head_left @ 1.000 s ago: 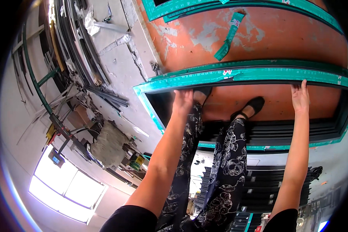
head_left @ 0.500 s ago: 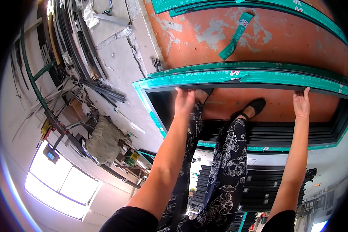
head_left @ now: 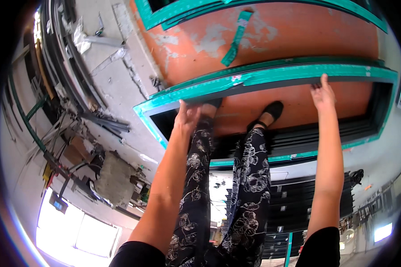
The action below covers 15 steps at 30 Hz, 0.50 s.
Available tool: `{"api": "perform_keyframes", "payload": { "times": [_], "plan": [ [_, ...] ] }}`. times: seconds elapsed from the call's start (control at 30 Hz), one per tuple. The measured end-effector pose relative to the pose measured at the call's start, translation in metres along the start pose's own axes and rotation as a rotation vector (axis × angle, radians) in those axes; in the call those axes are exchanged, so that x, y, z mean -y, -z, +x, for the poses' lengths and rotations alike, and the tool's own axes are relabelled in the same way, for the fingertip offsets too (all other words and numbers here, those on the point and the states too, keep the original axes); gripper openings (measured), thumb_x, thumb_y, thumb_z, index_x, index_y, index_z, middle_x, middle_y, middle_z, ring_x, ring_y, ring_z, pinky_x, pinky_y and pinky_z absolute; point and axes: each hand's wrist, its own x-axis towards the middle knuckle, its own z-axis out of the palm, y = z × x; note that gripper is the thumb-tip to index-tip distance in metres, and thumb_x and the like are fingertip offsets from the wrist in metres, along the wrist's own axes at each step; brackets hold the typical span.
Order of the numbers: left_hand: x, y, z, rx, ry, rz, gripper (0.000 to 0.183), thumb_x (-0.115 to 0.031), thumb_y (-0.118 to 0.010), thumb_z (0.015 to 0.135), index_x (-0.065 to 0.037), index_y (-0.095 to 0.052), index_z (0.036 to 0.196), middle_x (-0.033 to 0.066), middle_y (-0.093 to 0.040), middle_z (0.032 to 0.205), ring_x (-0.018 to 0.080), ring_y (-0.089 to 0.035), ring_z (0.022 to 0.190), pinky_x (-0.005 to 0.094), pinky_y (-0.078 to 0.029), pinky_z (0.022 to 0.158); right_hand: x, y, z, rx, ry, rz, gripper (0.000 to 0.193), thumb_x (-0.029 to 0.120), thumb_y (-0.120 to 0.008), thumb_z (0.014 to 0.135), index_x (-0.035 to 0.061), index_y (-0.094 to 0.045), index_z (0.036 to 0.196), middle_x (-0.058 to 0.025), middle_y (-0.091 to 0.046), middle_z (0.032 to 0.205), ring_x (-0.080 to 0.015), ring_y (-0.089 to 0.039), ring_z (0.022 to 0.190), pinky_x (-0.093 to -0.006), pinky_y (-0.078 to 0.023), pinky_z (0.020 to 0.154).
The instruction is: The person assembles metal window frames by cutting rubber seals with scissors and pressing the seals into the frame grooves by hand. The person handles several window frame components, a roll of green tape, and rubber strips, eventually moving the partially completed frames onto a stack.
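Note:
A large rectangular window frame (head_left: 276,76), dark with green protective tape on its faces, surrounds my lower legs near the floor. My left hand (head_left: 186,118) is at its far bar near the left corner, thumb up against the edge and the other fingers curled and a little blurred. Farther right, my right hand (head_left: 323,95) grips the same bar, one digit laid on the green tape and the rest bent at the inner edge. How far the fingers reach under the bar is hidden. My black shoe (head_left: 272,111) stands inside the opening.
Another green-taped frame (head_left: 272,5) lies beyond on the orange board (head_left: 191,58). A loose green tape strip (head_left: 237,40) is between them. Long dark profiles (head_left: 71,62) lie at the left. Stacked dark bars (head_left: 294,196) are behind my legs.
The whole view has shifted and turned, so the frame sits further left with its right end higher. Both hands stay at the far bar; the right hand's fingers are more bent.

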Motion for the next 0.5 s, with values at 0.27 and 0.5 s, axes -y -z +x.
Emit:
{"api": "perform_keyframes", "payload": {
  "times": [0.27, 0.5],
  "plan": [
    [0.045, -0.102, -0.063, 0.287, -1.076, 1.906, 0.022, -0.022, -0.065, 0.087, -0.002, -0.063, 0.095, 0.0138, -0.066, 0.081, 0.0277, -0.064, 0.073, 0.038, -0.051, 0.069, -0.063, -0.001, -0.104, 0.071, 0.074, -0.084, 0.012, 0.013, -0.064, 0.09, 0.0068, -0.061, 0.101, -0.005, -0.064, 0.084, -0.0135, -0.063, 0.076, -0.0276, -0.055, 0.067],
    [0.077, -0.182, -0.053, 0.492, -0.97, 2.384, 0.02, -0.025, -0.063, 0.088, -0.008, -0.064, 0.099, 0.012, -0.069, 0.092, 0.0264, -0.069, 0.089, 0.0379, -0.053, 0.075, -0.184, 0.057, -0.247, -0.177, -0.079, 0.293, 0.014, 0.01, -0.064, 0.086, 0.0011, -0.064, 0.097, -0.0044, -0.062, 0.076, -0.0144, -0.059, 0.063, -0.0235, -0.046, 0.054]
  ]
}}
